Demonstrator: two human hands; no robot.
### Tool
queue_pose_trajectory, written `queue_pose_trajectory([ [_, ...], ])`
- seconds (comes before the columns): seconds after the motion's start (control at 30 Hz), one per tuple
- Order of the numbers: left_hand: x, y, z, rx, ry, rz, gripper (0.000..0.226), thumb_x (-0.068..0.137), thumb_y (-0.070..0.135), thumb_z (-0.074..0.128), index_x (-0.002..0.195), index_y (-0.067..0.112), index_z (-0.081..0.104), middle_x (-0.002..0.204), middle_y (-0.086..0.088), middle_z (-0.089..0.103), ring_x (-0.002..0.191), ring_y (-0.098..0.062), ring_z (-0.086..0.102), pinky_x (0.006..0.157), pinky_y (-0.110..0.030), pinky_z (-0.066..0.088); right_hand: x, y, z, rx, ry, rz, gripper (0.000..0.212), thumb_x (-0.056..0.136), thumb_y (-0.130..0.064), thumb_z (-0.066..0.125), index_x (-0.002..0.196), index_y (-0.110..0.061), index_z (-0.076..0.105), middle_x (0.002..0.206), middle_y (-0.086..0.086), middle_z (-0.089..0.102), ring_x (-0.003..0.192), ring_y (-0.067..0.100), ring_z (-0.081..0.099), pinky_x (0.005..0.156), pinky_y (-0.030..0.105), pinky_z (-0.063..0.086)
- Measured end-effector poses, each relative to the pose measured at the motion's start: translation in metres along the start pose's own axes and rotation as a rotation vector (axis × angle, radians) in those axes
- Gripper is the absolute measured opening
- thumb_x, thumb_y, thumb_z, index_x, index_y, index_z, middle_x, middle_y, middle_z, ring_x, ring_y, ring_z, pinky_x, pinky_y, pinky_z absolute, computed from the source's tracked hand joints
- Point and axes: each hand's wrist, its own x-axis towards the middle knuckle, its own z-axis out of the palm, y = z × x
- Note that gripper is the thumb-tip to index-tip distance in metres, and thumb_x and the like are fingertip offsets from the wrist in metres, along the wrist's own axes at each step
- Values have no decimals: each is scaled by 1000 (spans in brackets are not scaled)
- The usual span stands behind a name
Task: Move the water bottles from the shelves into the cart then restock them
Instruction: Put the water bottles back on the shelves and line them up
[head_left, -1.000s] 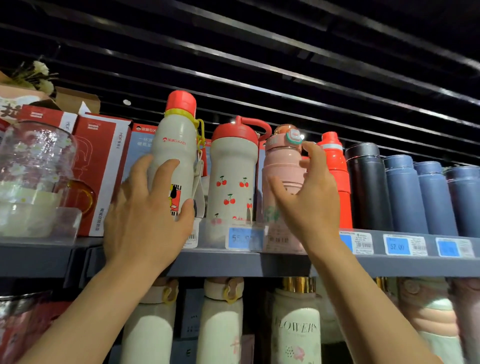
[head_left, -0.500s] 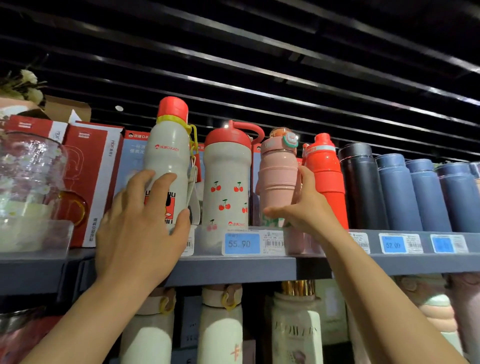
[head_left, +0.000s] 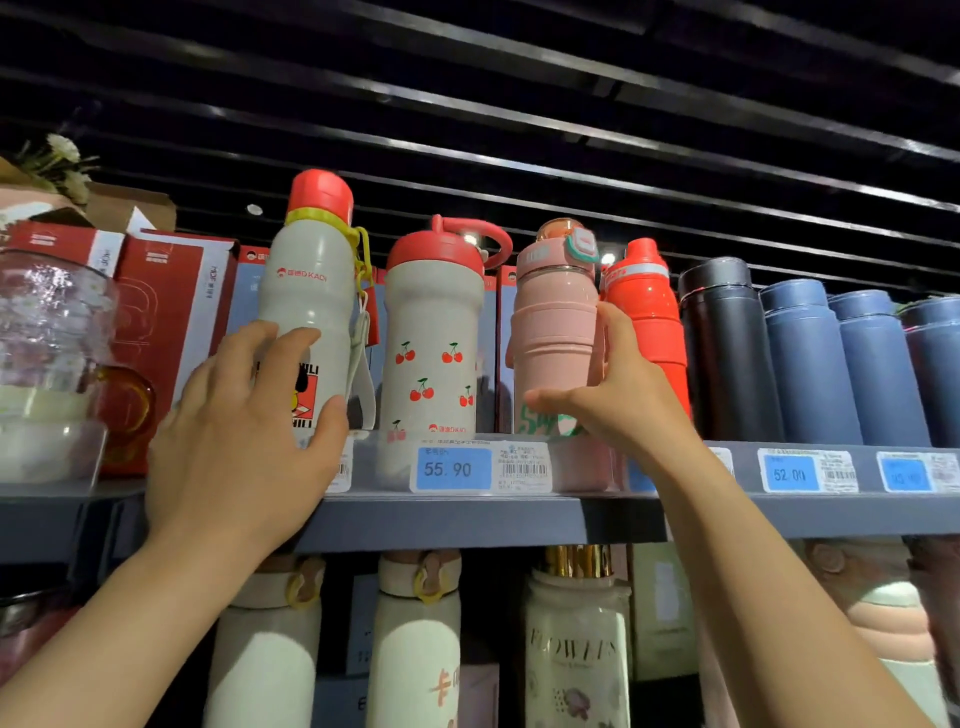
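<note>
On the upper shelf (head_left: 467, 519) stands a row of bottles. My left hand (head_left: 244, 436) grips the lower body of a white bottle with a red cap and yellow ring (head_left: 311, 291). My right hand (head_left: 618, 395) holds the pink ribbed bottle (head_left: 553, 332) near its base, thumb in front and fingers behind its right side. Between them stands a white cherry-print bottle with a red lid (head_left: 431, 338), touched by neither hand. A red bottle (head_left: 647, 317) stands just right of the pink one, partly behind my right hand.
A black flask (head_left: 727, 353) and several blue flasks (head_left: 841, 364) fill the shelf's right end. Red boxes (head_left: 171, 312) and a glass jug (head_left: 52, 353) sit at the left. Price tags (head_left: 452, 467) line the shelf lip. More bottles (head_left: 415, 649) stand on the shelf below.
My right hand has slid down from the pink bottle's top to its lower body and closed round it. The left hand stays wrapped on the white bottle.
</note>
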Motion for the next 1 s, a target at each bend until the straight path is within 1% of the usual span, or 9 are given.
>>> queue_pose_trajectory([
  [0.2, -6, 9, 1, 64, 45, -25, 40, 89, 27, 58, 127, 14, 54, 131, -11, 48, 109, -41, 51, 77, -53, 47, 0, 7, 4, -130, -2, -70, 107, 68, -53, 73, 147, -38, 3, 117, 10, 58, 100, 34, 59, 79, 39, 49],
  [0.33, -11, 14, -3, 114, 52, -69, 53, 83, 39, 39, 121, 8, 57, 126, -17, 50, 112, -42, 46, 87, -55, 43, 3, 14, 2, -92, -16, -113, 108, 68, -59, 72, 147, -35, 2, 119, 12, 57, 102, 34, 59, 71, 34, 41],
  [0.47, -21, 41, -4, 157, 81, -7, 54, 83, 40, 38, 122, 6, 56, 128, -18, 48, 123, -38, 37, 95, -60, 38, -4, 19, -6, -171, -30, -227, 114, 69, -70, 67, 150, -32, -4, 116, 12, 57, 101, 33, 58, 69, 34, 40],
  [0.53, -26, 72, 2, 103, 92, 100, 52, 84, 40, 41, 123, 9, 55, 129, -15, 48, 123, -34, 38, 94, -58, 38, -11, 26, -20, -165, 61, -325, 100, 73, -68, 64, 150, -30, 12, 114, 7, 57, 100, 29, 58, 69, 32, 39],
  [0.6, -30, 104, 12, 49, 92, 210, 49, 84, 39, 44, 124, 13, 56, 130, -12, 50, 121, -31, 43, 95, -52, 37, -11, 39, -38, -69, 257, -415, 71, 80, -54, 66, 137, -23, 37, 108, 6, 59, 95, 29, 58, 68, 31, 36],
  [0.67, -32, 131, 27, 14, 84, 268, 48, 83, 39, 46, 124, 16, 56, 130, -10, 51, 118, -28, 45, 95, -45, 35, -1, 53, -58, -2, 373, -363, 55, 82, -42, 68, 126, -19, 45, 109, 8, 57, 97, 31, 56, 71, 34, 38],
  [0.73, -31, 151, 44, 13, 35, 260, 48, 82, 41, 45, 125, 19, 52, 131, -9, 50, 118, -27, 44, 96, -44, 36, 11, 65, -66, -50, 319, -263, 62, 81, -41, 68, 131, -19, 40, 117, 11, 52, 105, 34, 52, 78, 38, 40],
  [0.87, -32, 162, 67, 94, -53, 232, 50, 84, 45, 41, 128, 21, 47, 137, -10, 47, 121, -28, 44, 98, -49, 40, 20, 68, -56, -203, 67, -175, 94, 77, -49, 71, 147, -31, 11, 133, 14, 38, 113, 39, 49, 85, 43, 44],
  [1.0, -33, 159, 67, 86, -62, 188, 54, 84, 50, 39, 131, 23, 44, 141, -6, 45, 121, -28, 48, 87, -48, 48, 28, 67, -48, -183, 39, -144, 114, 68, -50, 79, 147, -37, -2, 129, 13, 43, 108, 35, 54, 84, 43, 47],
])
